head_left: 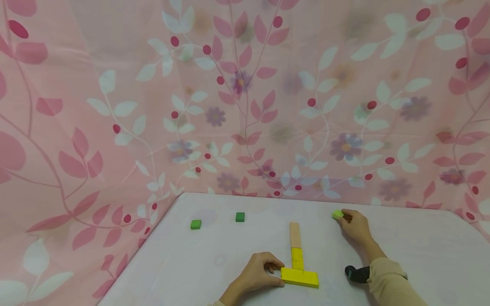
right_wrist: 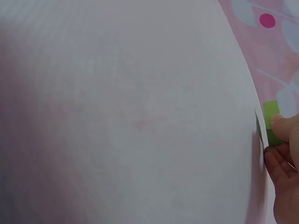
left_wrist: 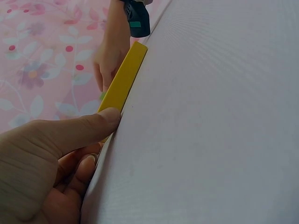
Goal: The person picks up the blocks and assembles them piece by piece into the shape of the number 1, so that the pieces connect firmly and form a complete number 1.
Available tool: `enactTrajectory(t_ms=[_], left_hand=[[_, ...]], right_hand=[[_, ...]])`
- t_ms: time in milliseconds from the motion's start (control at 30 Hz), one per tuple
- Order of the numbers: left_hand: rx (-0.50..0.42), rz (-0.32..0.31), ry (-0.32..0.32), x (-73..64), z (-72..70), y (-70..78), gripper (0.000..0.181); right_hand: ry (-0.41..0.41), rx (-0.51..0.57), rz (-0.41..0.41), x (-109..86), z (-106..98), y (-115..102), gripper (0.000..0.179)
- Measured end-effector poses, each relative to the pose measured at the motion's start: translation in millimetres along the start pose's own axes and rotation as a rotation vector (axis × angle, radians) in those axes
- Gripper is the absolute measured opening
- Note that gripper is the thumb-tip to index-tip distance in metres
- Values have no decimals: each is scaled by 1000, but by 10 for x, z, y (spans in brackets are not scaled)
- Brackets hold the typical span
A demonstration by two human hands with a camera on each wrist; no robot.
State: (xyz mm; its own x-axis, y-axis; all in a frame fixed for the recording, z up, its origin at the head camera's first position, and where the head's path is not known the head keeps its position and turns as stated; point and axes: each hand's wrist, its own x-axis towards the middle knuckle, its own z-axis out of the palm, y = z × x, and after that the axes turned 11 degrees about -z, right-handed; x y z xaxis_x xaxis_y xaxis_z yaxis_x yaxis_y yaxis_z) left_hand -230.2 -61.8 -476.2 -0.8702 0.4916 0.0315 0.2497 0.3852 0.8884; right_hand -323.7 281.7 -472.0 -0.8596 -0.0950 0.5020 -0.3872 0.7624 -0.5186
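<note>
A long yellow block [head_left: 300, 277] lies crosswise near the front of the white table. My left hand [head_left: 260, 272] holds its left end; in the left wrist view the thumb [left_wrist: 110, 115] lies on it, with the other fingers curled at its end. Behind it, a smaller yellow block [head_left: 297, 258] and a plain wooden block [head_left: 294, 234] run back in a line. At the back right, my right hand [head_left: 356, 227] pinches a light green block [head_left: 337, 214] between thumb and fingers. The right wrist view shows that green block [right_wrist: 271, 115] at its right edge.
Two green blocks, one lighter [head_left: 196, 224] and one darker [head_left: 240, 217], lie apart at the back left of the table [head_left: 164, 259]. A black wrist camera [head_left: 357, 274] sits under my right wrist. Pink floral cloth [head_left: 245, 127] hangs behind and beside the table.
</note>
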Motion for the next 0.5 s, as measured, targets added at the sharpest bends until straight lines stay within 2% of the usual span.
enactTrajectory(t_ms=[267,500], left_hand=[[8,10,6,6,-2,2,31],[7,-5,4,8,2,-12,31]], right_hand=[[6,10,-7,47,71,-46,36],[-23,38,9,90,119,-78,35]])
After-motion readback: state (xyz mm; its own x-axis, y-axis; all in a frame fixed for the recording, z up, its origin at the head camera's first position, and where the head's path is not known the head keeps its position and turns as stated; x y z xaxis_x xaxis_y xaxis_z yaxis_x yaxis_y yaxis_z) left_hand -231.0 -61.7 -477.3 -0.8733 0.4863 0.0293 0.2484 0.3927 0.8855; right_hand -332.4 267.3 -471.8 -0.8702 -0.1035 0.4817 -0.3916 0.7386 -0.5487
